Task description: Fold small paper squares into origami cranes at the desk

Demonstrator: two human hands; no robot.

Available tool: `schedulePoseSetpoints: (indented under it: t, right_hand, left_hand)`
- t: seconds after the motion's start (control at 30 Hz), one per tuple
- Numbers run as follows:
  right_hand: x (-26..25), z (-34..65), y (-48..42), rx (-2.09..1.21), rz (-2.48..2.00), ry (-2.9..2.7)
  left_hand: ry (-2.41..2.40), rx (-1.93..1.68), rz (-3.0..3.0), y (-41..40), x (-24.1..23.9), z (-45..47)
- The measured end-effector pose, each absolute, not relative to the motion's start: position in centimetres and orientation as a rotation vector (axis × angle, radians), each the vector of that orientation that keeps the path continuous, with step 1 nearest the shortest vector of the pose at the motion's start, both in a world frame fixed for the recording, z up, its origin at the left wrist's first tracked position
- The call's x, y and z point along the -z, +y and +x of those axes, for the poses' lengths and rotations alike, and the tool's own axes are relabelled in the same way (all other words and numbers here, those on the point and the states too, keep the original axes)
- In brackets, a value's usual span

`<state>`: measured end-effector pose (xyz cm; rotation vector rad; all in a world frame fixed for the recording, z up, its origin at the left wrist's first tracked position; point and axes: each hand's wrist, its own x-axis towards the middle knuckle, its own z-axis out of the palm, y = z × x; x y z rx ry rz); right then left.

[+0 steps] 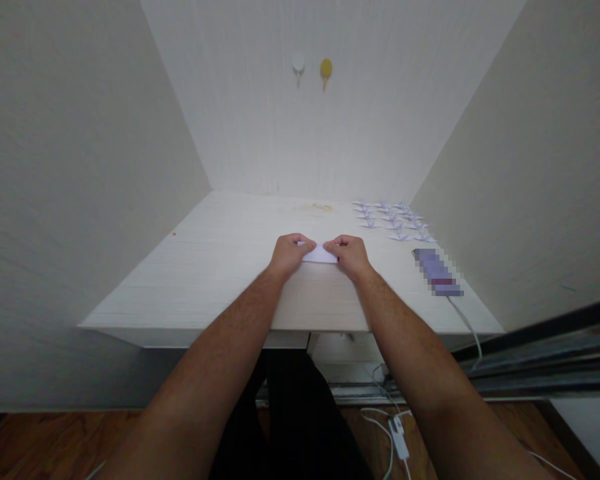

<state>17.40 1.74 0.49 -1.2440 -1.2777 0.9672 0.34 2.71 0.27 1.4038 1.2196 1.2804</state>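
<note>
White surface (205, 267): flat bed for crease. Judgement: keep edges matched, press evenly from both ends. Left hand (289, 252) and right hand (351, 255), fingers curled, each pinching one end of folded white paper (320, 254), mid-surface. Phone (437, 272) at 3 o'clock of paper, paper cranes (393, 220) at 2 o'clock.

folded paper (320, 254) | small, white, flat | on desk middle | pinched at both ends

Left hand (291, 252), right hand (350, 257): bare. Forearms (230, 333) uncovered to frame edge, hair visible throughout. Legs: black trousers (293, 413).
</note>
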Motion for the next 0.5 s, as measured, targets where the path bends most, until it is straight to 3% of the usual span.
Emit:
schedulePoseSetpoints:
  t: [0.5]
  right_hand:
    - [0.5,18.1,2.8,-0.927,-1.208,-1.236]
  left_hand:
    - [1.296,-1.311,1.478,2.8,-0.4,0.3]
